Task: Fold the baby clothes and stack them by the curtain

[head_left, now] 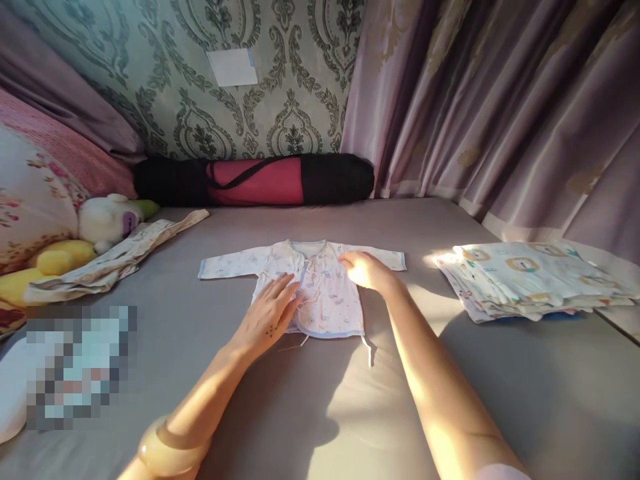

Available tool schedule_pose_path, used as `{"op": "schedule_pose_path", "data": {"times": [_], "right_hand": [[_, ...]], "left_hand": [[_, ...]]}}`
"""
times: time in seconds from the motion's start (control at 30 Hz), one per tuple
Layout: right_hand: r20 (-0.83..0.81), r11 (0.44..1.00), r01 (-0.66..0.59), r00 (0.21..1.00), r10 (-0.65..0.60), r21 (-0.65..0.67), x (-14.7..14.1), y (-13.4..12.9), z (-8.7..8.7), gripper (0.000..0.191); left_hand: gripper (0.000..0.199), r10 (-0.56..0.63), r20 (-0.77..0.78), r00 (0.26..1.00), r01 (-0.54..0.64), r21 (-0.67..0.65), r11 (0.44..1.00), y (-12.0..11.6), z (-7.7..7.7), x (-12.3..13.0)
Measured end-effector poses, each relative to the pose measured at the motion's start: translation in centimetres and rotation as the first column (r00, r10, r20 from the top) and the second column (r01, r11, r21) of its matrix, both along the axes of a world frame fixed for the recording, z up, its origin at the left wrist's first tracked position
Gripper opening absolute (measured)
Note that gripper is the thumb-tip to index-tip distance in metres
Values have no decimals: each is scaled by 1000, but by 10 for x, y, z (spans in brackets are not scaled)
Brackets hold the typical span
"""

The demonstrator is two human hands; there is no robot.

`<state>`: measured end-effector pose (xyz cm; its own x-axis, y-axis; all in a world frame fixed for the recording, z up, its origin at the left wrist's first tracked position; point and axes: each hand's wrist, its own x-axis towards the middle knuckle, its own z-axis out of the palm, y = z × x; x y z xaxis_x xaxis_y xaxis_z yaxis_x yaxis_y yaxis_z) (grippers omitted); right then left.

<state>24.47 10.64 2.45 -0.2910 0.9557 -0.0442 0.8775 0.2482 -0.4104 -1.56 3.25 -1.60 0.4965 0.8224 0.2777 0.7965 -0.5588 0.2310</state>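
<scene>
Left hand (273, 305) lies loose on shirt (333, 303) | right hand (364, 268) curls, grip unclear | seemingly smoothing; next needs light pressure

Matt, cotton-like cloth shirt (327, 297), smooth matt bedsheet (190, 333)
The curtains (480, 107) have a satiny sheen; the bangle (171, 452) looks smooth and glossy.

A grey-sheeted bed (390, 413) carries everything, sunlight and shadow falling across it. The shirt (330, 310) lies flat in the middle, sleeves spread. At the far edge, against the wall (295, 93), rests a red-and-black bag (255, 181). A stack of cloths (525, 273) lies right; a long patterned garment (130, 250) and a blurred-out object (90, 363) lie left.
</scene>
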Motion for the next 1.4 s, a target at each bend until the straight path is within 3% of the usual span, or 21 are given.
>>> {"op": "schedule_pose_path", "data": {"times": [0.17, 0.33, 0.67, 0.93, 1.13, 1.27, 1.4], "right_hand": [[-24, 979, -154, 987, 158, 137, -45, -6, -35, 46], [51, 998, -58, 997, 56, 34, -68, -17, -50, 61], [166, 992, -27, 986, 6, 123, -72, -21, -60, 61], [155, 998, -45, 987, 40, 33, -71, -22, -49, 65], [136, 992, -94, 987, 82, 84, -89, -48, -46, 67], [114, 991, -83, 991, 71, 107, -96, -58, -53, 65], [106, 986, -79, 992, 64, 144, -95, -58, -56, 63]], "left_hand": [[57, -32, -95, 995, 27, -57, 998, -6, -13, 9], [65, -17, -129, 991, -3, -157, 988, -9, -23, 5], [66, -25, -138, 990, -6, -222, 975, -11, -19, 6], [56, 57, -35, 998, -58, -33, 998, -14, -17, 0], [51, 212, -50, 976, -209, 57, 976, -10, -33, -10], [56, 223, -95, 970, -222, 19, 975, -9, -44, -12], [60, 211, -142, 967, -212, 4, 977, -9, -42, -13]]}}
